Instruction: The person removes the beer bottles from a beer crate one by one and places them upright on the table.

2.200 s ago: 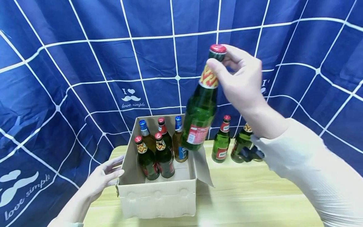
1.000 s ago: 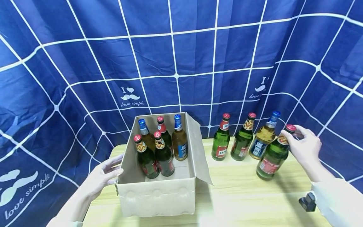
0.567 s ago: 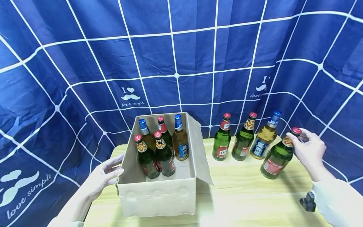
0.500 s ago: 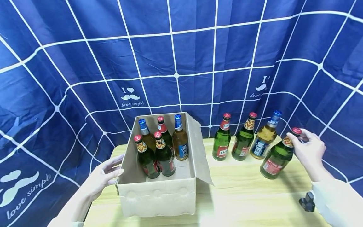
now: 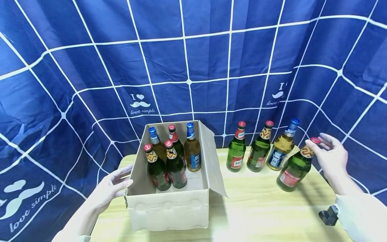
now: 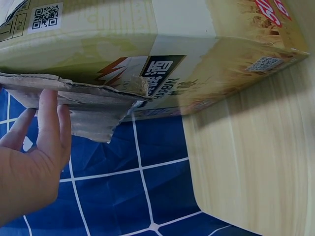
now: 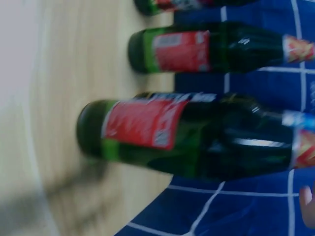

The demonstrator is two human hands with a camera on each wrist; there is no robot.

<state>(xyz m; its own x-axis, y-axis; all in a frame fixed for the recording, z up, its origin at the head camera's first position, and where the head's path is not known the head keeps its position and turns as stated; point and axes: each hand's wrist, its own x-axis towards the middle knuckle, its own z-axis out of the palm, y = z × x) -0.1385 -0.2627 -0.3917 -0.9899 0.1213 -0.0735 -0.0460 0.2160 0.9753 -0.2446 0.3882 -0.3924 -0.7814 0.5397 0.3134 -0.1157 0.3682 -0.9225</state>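
My right hand [image 5: 332, 155] is at the neck of a green beer bottle [image 5: 293, 171] with a red cap, standing on the table. Its thumb lies by the cap and its fingers are spread away from the neck. In the right wrist view a fingertip [image 7: 307, 206] shows apart from that bottle. My left hand [image 5: 109, 188], fingers fairly straight, touches the left side of a cardboard box [image 5: 167, 211]. In the left wrist view its fingers rest against a torn cardboard flap [image 6: 93, 110]. Inside the box stand several beer bottles [image 5: 158, 171] with red or blue caps.
Left of the right hand's bottle stand a blue-capped clear bottle [image 5: 281, 148] and two green bottles, one red-labelled [image 5: 236, 148]. The box's right flap [image 5: 216, 164] leans outward over the wooden table [image 5: 257, 208]. A blue gridded curtain [image 5: 208, 60] hangs behind.
My right hand has carried the green bottle from above the box to the table's right side and set it down; its fingers have since spread from the neck. The left hand stays at the box.
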